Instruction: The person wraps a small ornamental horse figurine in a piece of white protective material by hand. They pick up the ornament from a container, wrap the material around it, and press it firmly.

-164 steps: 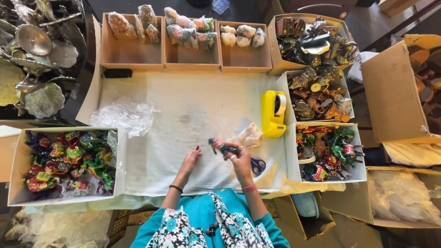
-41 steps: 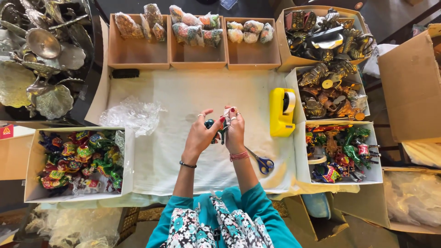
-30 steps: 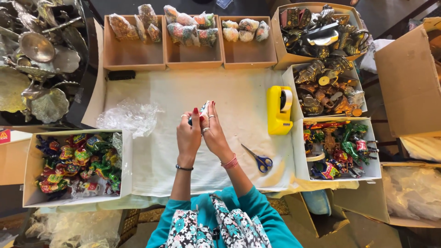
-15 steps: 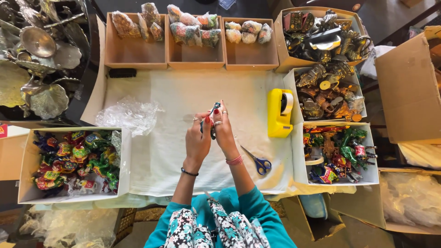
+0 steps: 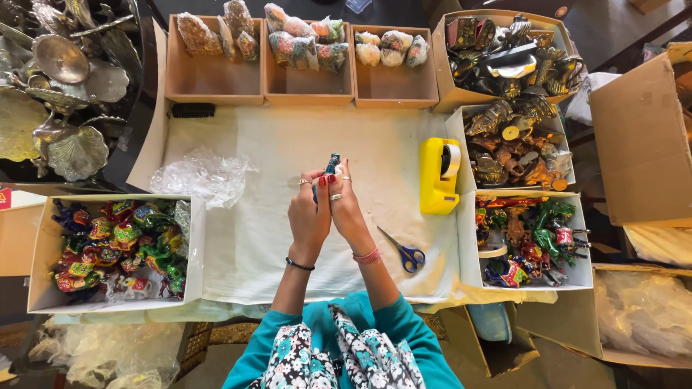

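My left hand [image 5: 308,212] and my right hand [image 5: 346,202] are pressed together over the middle of the white cloth [image 5: 274,144]. Between the fingertips of both sticks up a small colourful painted figurine [image 5: 331,163], partly hidden by my fingers; a clear wrap around it cannot be made out for sure. Blue-handled scissors [image 5: 405,252] lie on the cloth just right of my right wrist. A yellow tape dispenser [image 5: 439,175] stands further right.
A crumpled clear plastic sheet [image 5: 202,175] lies left on the cloth. Left box [image 5: 191,252] holds wrapped colourful figurines. Three wooden trays [image 5: 303,79] at the back hold wrapped pieces. Boxes of metal and painted figures [image 5: 519,151] line the right; brass dishes [image 5: 58,86] sit far left.
Both hands rose from the cloth's near edge, where the scissors now lie, and have been turning the small figurine between the fingers over the middle of the cloth.
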